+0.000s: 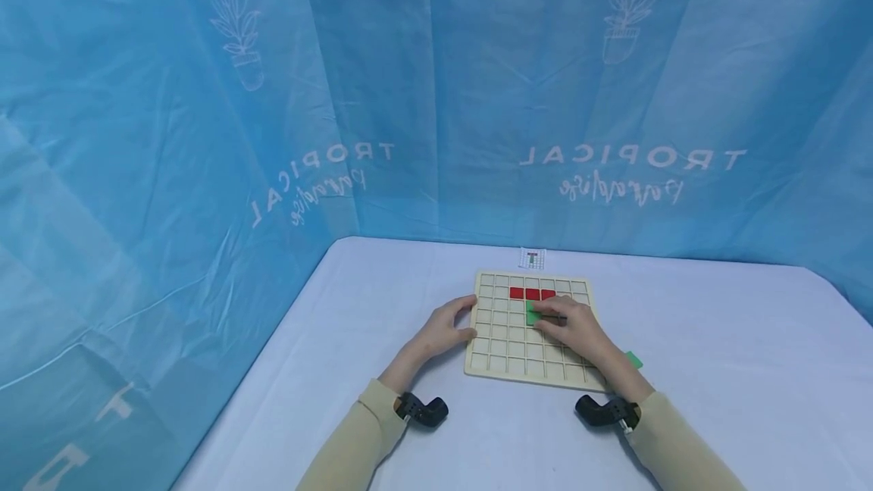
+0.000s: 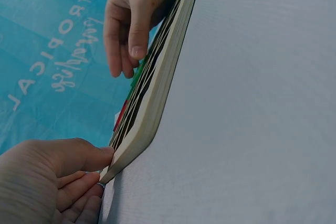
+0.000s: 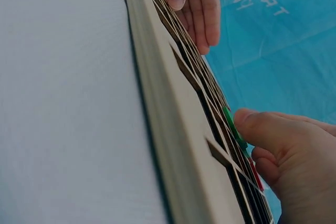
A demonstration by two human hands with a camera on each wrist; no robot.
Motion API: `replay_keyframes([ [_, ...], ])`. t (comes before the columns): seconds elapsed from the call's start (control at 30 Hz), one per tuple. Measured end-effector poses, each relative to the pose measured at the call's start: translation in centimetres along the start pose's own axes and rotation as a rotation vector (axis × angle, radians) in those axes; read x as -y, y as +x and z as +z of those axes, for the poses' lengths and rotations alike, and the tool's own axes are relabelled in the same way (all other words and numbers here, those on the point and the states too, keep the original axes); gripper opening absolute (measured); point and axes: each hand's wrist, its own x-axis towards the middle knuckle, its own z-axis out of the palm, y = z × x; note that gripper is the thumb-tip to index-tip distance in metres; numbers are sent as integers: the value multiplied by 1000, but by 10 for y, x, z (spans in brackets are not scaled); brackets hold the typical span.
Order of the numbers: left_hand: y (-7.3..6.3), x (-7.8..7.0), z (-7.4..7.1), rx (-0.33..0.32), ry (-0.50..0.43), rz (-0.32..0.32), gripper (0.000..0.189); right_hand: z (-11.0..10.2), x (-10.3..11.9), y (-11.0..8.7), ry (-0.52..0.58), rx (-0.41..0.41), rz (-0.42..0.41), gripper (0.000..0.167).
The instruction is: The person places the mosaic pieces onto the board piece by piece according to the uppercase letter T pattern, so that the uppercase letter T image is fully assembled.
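A pale wooden grid board (image 1: 501, 354) lies on the white table, a row of three red tiles (image 1: 517, 293) in its upper part. Below the middle red tile are two green tiles, partly covered by fingers. The right hand (image 1: 576, 328) reaches over the board, its thumb and index finger at the edges of the nearer green tile (image 1: 532, 319). In the right wrist view this green tile (image 3: 233, 126) sits slightly raised under the thumb. At the board's left edge, the left hand (image 1: 443, 328) rests with thumb and index finger spread, both touching the rim.
Behind the board lies a small card (image 1: 532, 258) printed with a grid pattern. Another green tile (image 1: 633, 360) is on the table beside the right wrist. Blue printed curtains (image 1: 477, 97) hang behind the table and on its left. Each wrist wears a black camera.
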Motion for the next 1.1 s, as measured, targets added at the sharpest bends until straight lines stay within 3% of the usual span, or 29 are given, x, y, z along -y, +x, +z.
replay_keyframes([
  [0.2,-6,4,4,16,3,-17,65,3,2,-6,15,24,30,33],
  [0.33,-7,4,7,10,-6,-8,64,-2,8,-5,63,-14,90,32],
  [0.5,-5,3,10,22,-7,-12,65,-33,23,1,133,-86,137,35],
  [0.6,-2,2,8,24,8,-3,65,-59,24,0,105,-101,179,39],
  [0.87,2,-1,-2,7,20,14,64,-131,20,-39,20,-97,272,47],
  [1.1,0,1,-2,19,7,19,65,-141,9,-79,-35,-80,373,47],
])
